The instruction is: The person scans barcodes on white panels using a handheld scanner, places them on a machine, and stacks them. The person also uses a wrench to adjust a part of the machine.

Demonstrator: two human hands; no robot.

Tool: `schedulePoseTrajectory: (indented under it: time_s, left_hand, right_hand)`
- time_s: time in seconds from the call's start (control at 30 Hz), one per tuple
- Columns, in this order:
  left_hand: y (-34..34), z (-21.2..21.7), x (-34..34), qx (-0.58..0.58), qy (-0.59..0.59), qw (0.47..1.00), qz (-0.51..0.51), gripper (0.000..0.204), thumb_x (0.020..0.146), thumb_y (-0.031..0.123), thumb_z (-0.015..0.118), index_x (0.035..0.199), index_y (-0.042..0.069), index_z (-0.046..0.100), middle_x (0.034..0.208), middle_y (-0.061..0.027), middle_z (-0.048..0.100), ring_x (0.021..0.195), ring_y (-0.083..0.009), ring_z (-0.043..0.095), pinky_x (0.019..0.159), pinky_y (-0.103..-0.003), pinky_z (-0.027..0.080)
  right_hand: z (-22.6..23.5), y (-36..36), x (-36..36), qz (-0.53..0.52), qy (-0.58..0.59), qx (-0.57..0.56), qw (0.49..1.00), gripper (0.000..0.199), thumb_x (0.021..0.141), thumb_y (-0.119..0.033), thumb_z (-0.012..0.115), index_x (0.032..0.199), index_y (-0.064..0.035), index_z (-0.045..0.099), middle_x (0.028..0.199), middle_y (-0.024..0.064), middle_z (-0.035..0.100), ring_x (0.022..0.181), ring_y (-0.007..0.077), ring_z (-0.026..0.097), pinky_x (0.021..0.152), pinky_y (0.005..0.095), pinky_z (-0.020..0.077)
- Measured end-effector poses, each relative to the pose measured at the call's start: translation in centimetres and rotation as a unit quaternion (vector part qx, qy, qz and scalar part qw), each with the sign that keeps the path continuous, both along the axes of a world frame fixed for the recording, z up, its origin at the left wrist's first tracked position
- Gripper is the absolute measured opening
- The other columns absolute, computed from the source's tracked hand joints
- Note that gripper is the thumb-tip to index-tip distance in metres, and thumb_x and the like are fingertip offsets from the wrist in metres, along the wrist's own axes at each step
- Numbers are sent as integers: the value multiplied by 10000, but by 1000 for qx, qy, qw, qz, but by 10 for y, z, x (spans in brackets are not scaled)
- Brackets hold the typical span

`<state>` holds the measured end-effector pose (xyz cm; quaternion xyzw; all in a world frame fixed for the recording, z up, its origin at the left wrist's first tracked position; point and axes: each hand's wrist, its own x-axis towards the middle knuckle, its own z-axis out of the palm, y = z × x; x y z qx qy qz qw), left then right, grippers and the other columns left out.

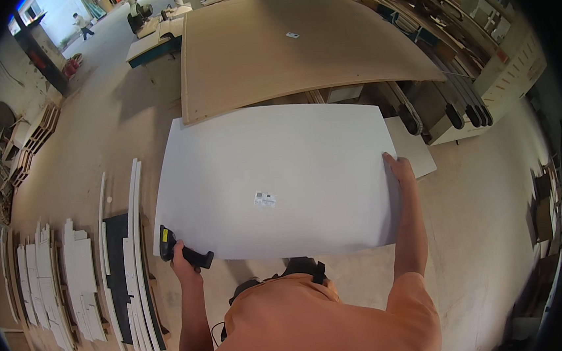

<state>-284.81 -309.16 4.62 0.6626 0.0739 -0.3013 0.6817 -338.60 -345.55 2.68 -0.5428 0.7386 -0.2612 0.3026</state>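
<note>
Workshop floor: right hand (400,166) grips white panel's (274,176) right edge, steadying it; left hand (183,259) holds black scanner (182,249) at its near-left corner

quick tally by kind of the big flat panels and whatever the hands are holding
White panels: 1, the white panel, right hand on its right edge.
Brown boards: 1, the large brown fibreboard sheet behind it.
Handheld scanners: 1, the black handheld scanner in the left hand, at the panel's near left corner.
Stickers: 2, one small label on each board.
Total: 5
</note>
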Motion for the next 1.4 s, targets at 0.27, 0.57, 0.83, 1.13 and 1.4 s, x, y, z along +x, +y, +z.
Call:
schedulePoseTrajectory:
  time_s: [0.27,0.57,0.83,1.13,1.4]
  left_hand:
    - [-112,-7,-40,31,60,997,-40,290,829,371,748,906,120,625,719,4,605,457,-93,454,380,-271,258]
    - [-123,43,-42,37,-8,962,-271,262,873,320,678,951,75,628,866,-144,759,426,-70,495,339,-224,278]
    - [130,120,-6,-122,-176,975,-67,245,847,255,655,929,25,673,929,-127,749,515,-56,509,397,-197,338]
    - [525,239,-20,-294,-750,592,-30,414,838,367,653,975,-14,568,1040,-183,629,944,-268,575,882,-371,389]
    - [691,249,-11,-165,-794,585,-21,412,833,368,656,961,-15,572,1022,-187,631,923,-265,575,858,-363,393]
  right_hand:
    - [17,-53,89,243,120,-239,932,847,784,-359,835,1408,66,449,1388,291,517,1315,462,468,1079,506,423]
    - [-6,50,215,430,253,-335,799,917,636,-461,863,1393,-69,525,1514,137,456,1365,390,443,1091,567,378]
    - [-11,18,271,312,336,-329,826,648,849,-345,759,1404,-113,518,1475,117,481,1335,403,447,1069,588,375]
    - [-173,339,375,555,230,-72,796,525,852,-400,752,1228,-50,644,1340,218,584,1287,371,524,1079,460,428]
    - [-297,542,429,854,272,228,381,341,885,-308,642,1132,-91,736,1135,178,720,1059,357,672,893,444,528]
